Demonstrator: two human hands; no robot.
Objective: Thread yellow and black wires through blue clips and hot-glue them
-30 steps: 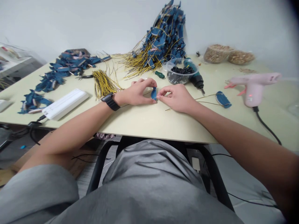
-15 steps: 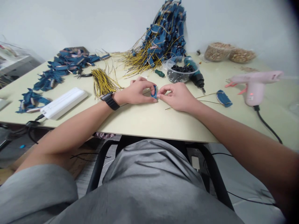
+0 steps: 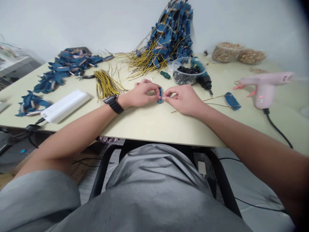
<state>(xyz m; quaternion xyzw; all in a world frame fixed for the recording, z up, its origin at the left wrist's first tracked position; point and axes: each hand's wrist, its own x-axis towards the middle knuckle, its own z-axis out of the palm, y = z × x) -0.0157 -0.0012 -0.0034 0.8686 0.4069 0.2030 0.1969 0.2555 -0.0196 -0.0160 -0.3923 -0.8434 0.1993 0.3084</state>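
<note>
1. Left hand (image 3: pixel 143 95): fingers closed on small blue piece (image 3: pixel 160 94), thumb and index finger at it. Piece sits between the 2 hands, over the near-middle of the desk (image 3: pixel 149 124). Black watch (image 3: pixel 113 103) on left wrist.
2. Right hand (image 3: pixel 184 100): thumb and index tips pinched together just beside the piece; can't tell if anything is gripped. Short dark wire end shows below this hand.
3. Right side: blue piece with 2 wires (image 3: pixel 232 101), wires running toward right wrist. Pink glue gun (image 3: pixel 264 93) beyond it, small red light, black cord.
4. Behind the hands: green handle (image 3: pixel 165 75), clear tub (image 3: pixel 176 76) of black bits, green-and-black drill (image 3: pixel 206 82) beside tub.
5. Far edge: tall heap of blue pieces (image 3: pixel 171 38) with yellow and black wires; 2 clear containers (image 3: pixel 225 53) of tan bits, to its right.
6. Left side: yellow-black wire bundle (image 3: pixel 105 85), pliers (image 3: pixel 88 77) near it, white box (image 3: pixel 65 106), spread blue pieces (image 3: pixel 70 64).
</note>
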